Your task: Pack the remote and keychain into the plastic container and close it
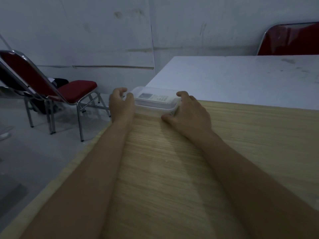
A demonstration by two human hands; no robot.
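Note:
A clear plastic container (151,107) lies at the far left end of the wooden table (172,161), its lid on top. Through the lid I see a white remote (155,97) lying flat inside. The keychain is not visible. My left hand (121,102) curls around the container's left end, thumb on the lid corner. My right hand (188,111) grips the right end, fingers over the lid and thumb at the front edge. Both forearms stretch across the table toward it.
A white table (241,78) butts against the far side of the wooden one. A red folding chair (57,88) stands on the floor to the left, beyond the table edge. Another red chair back (291,40) rises behind the white table.

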